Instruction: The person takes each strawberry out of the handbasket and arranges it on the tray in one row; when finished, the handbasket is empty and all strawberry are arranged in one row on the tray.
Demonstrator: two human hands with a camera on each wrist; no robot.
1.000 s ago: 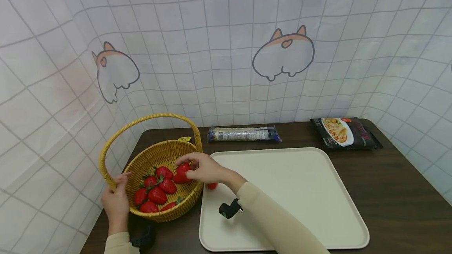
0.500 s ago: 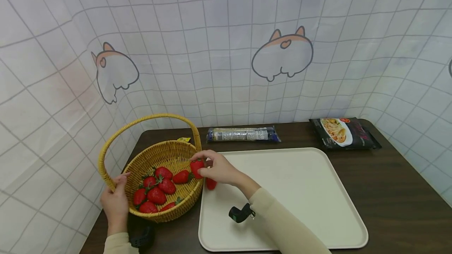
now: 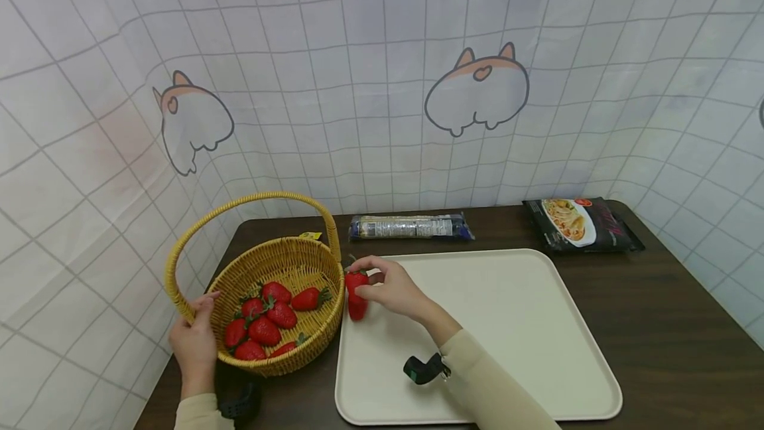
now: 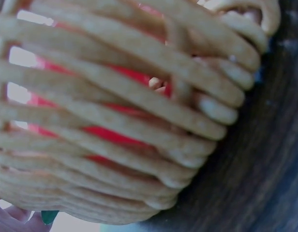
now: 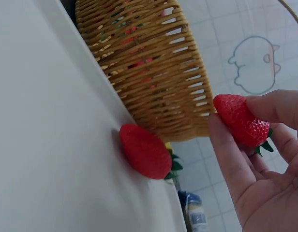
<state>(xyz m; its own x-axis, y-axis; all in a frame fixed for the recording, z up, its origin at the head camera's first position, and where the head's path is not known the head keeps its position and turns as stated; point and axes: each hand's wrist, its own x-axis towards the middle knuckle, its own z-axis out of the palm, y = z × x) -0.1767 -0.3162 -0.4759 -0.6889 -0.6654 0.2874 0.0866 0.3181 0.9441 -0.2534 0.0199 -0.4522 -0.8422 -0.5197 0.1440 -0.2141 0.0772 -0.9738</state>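
Packet (image 3: 412, 227) print is being blurred; near the tray's (image 3: 489, 337) left edge, room being left rightward, a strawberry (image 5: 237, 121) is being pinched by the right hand (image 3: 390, 288), the basket (image 3: 288, 254) gripped by the left hand (image 3: 195, 340).

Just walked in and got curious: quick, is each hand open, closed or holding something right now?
Left hand: closed, holding the basket.
Right hand: closed, pinching a red strawberry.
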